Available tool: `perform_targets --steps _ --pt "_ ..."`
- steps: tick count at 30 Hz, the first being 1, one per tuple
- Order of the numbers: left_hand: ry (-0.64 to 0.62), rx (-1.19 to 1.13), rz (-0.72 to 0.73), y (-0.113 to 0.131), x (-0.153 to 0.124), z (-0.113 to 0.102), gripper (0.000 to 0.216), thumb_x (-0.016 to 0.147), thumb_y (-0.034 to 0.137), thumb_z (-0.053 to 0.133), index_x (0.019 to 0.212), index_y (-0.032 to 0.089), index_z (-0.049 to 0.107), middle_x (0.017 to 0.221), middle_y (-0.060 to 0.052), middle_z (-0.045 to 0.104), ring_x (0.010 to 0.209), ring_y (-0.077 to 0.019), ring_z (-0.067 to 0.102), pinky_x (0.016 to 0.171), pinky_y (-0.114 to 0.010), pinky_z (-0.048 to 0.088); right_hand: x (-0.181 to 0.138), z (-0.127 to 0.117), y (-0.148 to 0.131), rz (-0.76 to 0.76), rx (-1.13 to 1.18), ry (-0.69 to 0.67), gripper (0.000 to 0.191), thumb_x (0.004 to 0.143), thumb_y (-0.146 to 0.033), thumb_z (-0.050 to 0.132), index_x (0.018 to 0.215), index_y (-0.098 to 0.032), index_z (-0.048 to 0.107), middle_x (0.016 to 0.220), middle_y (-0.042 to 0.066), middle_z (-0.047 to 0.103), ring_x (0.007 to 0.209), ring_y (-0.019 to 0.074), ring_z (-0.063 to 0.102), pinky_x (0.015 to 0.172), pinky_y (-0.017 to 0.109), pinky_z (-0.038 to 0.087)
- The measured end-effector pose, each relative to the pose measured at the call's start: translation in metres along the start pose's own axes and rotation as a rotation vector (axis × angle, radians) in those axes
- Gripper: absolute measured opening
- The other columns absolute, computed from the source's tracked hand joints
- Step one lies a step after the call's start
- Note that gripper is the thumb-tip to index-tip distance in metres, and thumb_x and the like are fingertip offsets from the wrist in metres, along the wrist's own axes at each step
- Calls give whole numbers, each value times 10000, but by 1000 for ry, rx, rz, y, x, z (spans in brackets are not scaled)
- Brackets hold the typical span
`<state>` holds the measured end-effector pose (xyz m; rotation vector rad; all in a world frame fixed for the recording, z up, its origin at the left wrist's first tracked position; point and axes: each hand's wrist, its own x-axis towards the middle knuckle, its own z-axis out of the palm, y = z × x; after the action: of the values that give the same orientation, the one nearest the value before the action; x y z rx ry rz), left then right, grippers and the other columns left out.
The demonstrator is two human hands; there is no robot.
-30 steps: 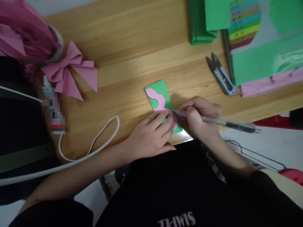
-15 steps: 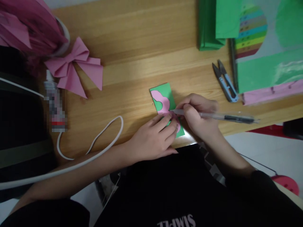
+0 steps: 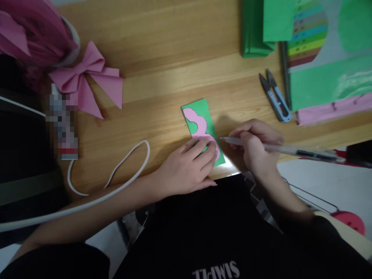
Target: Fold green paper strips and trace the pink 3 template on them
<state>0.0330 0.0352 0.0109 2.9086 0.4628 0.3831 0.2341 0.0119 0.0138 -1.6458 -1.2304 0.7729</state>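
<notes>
A small green paper rectangle (image 3: pixel 201 113) lies on the wooden table (image 3: pixel 162 58) near its front edge, with a wavy pink paper shape (image 3: pixel 197 124) on top of it. My left hand (image 3: pixel 187 166) lies with its fingers pressed flat on the near end of the pink shape and green paper. My right hand (image 3: pixel 257 145) grips a clear pen (image 3: pixel 286 149), whose tip hovers just right of the green paper's edge, a little off the pink shape.
A pink paper bow (image 3: pixel 87 79) and a glue tube (image 3: pixel 62 124) lie at the left, with a white cable (image 3: pixel 116 174) looping nearby. Blue thread snips (image 3: pixel 276 99), a green paper stack (image 3: pixel 255 27) and packs of coloured paper (image 3: pixel 328 58) lie at the right.
The pen tip has pulled back to the right, off the pink shape and past the green paper's edge. My left hand has stayed pressed on the papers.
</notes>
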Motion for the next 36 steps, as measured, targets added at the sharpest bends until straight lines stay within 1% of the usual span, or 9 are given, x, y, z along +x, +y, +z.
perform_targets --steps 5,11,16,21,23,28,32,34,36 --pt "-7 5 14 -1 0 0 650 954 592 518 1248 23 630 1273 -155 671 1250 -345 568 1098 -437 425 -9 -3 1 -43 -63 -21 243 740 -89 500 628 -233 662 536 -43 621 473 110 552 461 241 416" --pt "0 20 23 -1 1 0 645 974 588 475 1250 26 630 1254 -165 680 1215 -345 591 1067 -447 443 -8 0 2 -104 -95 -41 254 745 -83 486 624 -242 643 516 -47 603 460 106 541 464 233 424" --pt "3 11 2 0 1 0 627 958 596 502 1230 50 650 1257 -151 686 1202 -339 600 1063 -436 455 -6 1 -4 -126 -126 -39 241 732 -75 489 605 -241 608 510 -48 603 442 111 539 446 235 424" --pt "5 5 14 0 1 -1 639 956 588 513 1236 29 643 1239 -179 687 1219 -349 594 1065 -449 451 -7 -1 -5 -149 -188 -59 237 754 -92 490 622 -247 613 514 -48 603 442 117 546 451 246 442" --pt "3 2 19 -1 2 -1 619 957 580 520 1228 38 651 1244 -174 686 1231 -352 587 1068 -451 449 -9 -2 -5 -173 -224 -73 229 762 -106 493 639 -246 625 522 -46 608 445 118 549 456 250 449" --pt "-20 14 32 -2 2 -2 576 959 565 527 1207 66 670 1249 -149 688 1251 -344 572 1082 -439 441 -17 -4 -8 -248 -314 -58 202 765 -111 502 679 -247 625 565 -39 632 475 127 570 477 267 461" --pt "-35 15 27 -1 2 -3 570 960 562 530 1207 67 668 1245 -144 688 1253 -336 569 1096 -434 431 -22 -4 -9 -285 -324 -61 187 764 -122 492 705 -257 606 556 -38 617 411 110 498 445 273 420" --pt "-34 12 26 -1 2 -3 569 956 558 540 1203 62 667 1232 -141 693 1249 -340 573 1094 -438 435 -24 -4 -8 -291 -315 -73 173 761 -148 477 721 -268 594 528 -37 592 389 115 459 454 288 427" --pt "-35 14 25 -1 2 -3 570 956 556 540 1202 57 666 1224 -140 698 1245 -342 577 1091 -437 441 -26 -4 -6 -277 -329 -96 157 768 -180 467 731 -274 587 529 -29 590 401 128 462 477 305 442"
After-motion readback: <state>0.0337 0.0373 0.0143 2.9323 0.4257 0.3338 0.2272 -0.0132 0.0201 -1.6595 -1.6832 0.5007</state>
